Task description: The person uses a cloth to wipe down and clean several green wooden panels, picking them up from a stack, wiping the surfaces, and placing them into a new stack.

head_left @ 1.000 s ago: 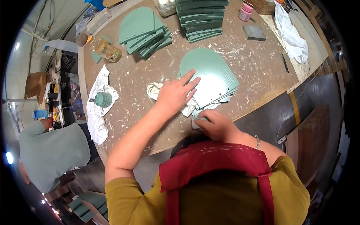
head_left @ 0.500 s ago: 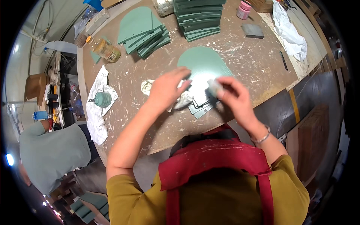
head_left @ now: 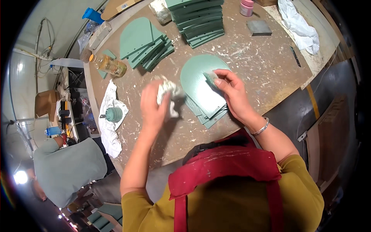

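Note:
Several green panels [head_left: 197, 67] with rounded tops and small holes along the straight edge lie in a loose pile before me, light glaring off the uppermost one. To the left of this pile, my left hand [head_left: 151, 102] is closed around a crumpled whitish rag [head_left: 170, 92], slightly smeared by motion. My right hand [head_left: 236, 92] pinches a small, pale greenish pad-like piece [head_left: 210, 78] over the right part of the top panel. Whether that piece touches the panel I cannot tell.
Behind stand a fanned stack of green panels [head_left: 136, 36] and a taller stack [head_left: 199, 17]. An orange-capped jar [head_left: 112, 65], a green ribbed object [head_left: 114, 114] on a white cloth [head_left: 110, 137], a grey block [head_left: 259, 28] and a pink jar [head_left: 246, 7] surround the work. A person [head_left: 71, 168] is at left.
My left hand has moved left, off the panel pile, carrying the rag. My right hand has shifted up and left over the top panel with the small piece. The view has shifted slightly.

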The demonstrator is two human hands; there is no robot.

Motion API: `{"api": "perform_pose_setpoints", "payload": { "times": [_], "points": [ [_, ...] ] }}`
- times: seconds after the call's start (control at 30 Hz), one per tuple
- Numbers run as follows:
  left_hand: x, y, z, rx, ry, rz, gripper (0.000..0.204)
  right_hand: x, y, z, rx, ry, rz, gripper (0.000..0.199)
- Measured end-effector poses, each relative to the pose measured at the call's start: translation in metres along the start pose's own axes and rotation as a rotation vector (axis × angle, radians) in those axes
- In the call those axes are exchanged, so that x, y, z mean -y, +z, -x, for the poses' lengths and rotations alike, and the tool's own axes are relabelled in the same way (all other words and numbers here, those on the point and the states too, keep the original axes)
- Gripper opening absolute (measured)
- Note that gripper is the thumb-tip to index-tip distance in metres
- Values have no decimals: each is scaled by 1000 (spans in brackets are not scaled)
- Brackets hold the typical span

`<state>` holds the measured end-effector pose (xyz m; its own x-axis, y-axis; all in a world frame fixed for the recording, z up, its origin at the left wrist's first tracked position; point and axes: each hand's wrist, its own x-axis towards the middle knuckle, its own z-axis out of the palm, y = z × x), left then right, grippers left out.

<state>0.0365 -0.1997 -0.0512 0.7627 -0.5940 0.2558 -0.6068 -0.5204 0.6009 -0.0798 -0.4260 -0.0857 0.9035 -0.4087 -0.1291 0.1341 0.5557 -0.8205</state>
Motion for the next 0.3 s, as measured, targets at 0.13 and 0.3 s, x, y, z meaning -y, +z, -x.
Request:
{"api": "perform_pose_setpoints", "payload": {
  "times": [0.13,0.3],
  "points": [
    [1,53,-36,41,177,-143,44,2,5,5,94,7,144,31],
    [93,54,-70,22,-239,30,45,-12,-15,2,207,-100,423,38]
  ]
}}
